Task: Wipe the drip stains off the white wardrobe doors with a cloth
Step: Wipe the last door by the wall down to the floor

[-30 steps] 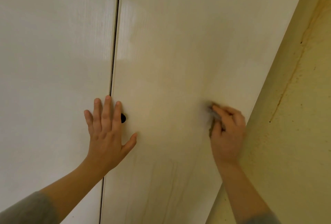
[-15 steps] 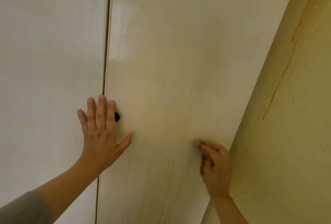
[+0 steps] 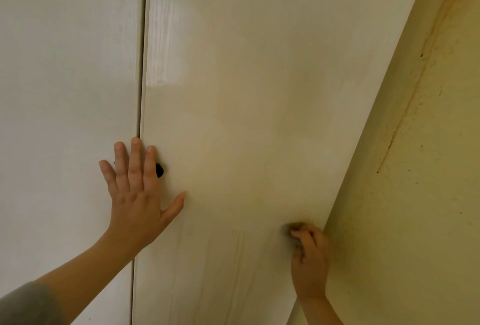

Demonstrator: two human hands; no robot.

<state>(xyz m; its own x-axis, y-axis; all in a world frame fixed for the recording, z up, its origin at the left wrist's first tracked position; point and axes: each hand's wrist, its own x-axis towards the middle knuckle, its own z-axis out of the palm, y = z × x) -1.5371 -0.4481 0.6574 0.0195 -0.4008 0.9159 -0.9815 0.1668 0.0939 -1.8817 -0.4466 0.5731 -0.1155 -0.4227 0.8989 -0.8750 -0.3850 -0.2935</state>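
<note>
Two glossy white wardrobe doors fill the view, the left door (image 3: 65, 91) and the right door (image 3: 246, 91), split by a dark vertical gap. My left hand (image 3: 135, 194) presses flat across that gap, fingers straight, partly covering a small black knob (image 3: 159, 170). My right hand (image 3: 310, 259) grips a small grey cloth (image 3: 292, 230) against the right door close to its right edge; most of the cloth is hidden under the fingers. Faint brownish drip stains (image 3: 240, 254) run down the lower part of the right door, left of the cloth.
A yellowish wall (image 3: 415, 194) stands right beside the right door's edge, with a brown streak (image 3: 405, 117) running down it and small dark specks. My grey left sleeve (image 3: 26, 306) shows at the bottom left corner.
My right hand with the cloth has slid down the right door from mid-height to low near the right edge. My left hand has stayed flat on the gap by the knob.
</note>
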